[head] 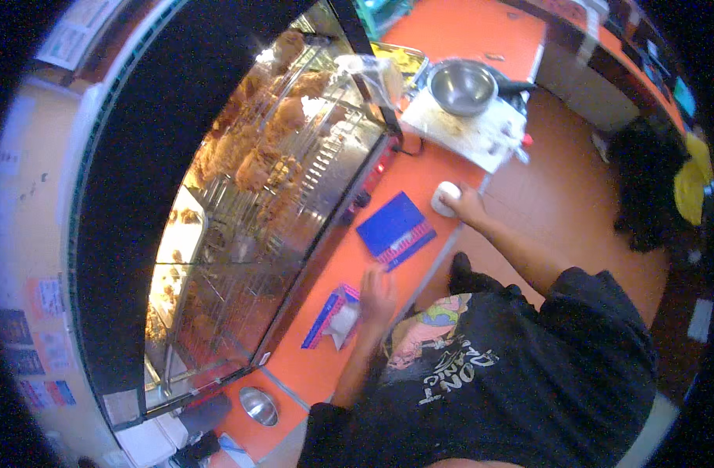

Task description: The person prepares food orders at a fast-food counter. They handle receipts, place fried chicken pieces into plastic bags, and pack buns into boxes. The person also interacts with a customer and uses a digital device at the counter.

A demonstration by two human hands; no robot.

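On the orange counter, my right hand (465, 203) grips a small white rounded object (444, 198), its kind unclear. Left of that hand lies a flat blue box (396, 227) with a pink patterned band. My left hand (378, 295) is blurred, its fingers at the lower corner of the blue box; whether they touch it is not clear. Beside the left hand stands a blue and pink carton (324, 319) with white paper (343, 322) showing in it.
A lit glass display cabinet (263, 193) with fried chicken (257, 167) on wire racks borders the counter. A steel bowl (462, 86) sits on a white cloth (468, 131) at the upper right. Another steel bowl (259, 406) is at the lower left. Behind the first bowl is a tray (405, 59) holding yellow food.
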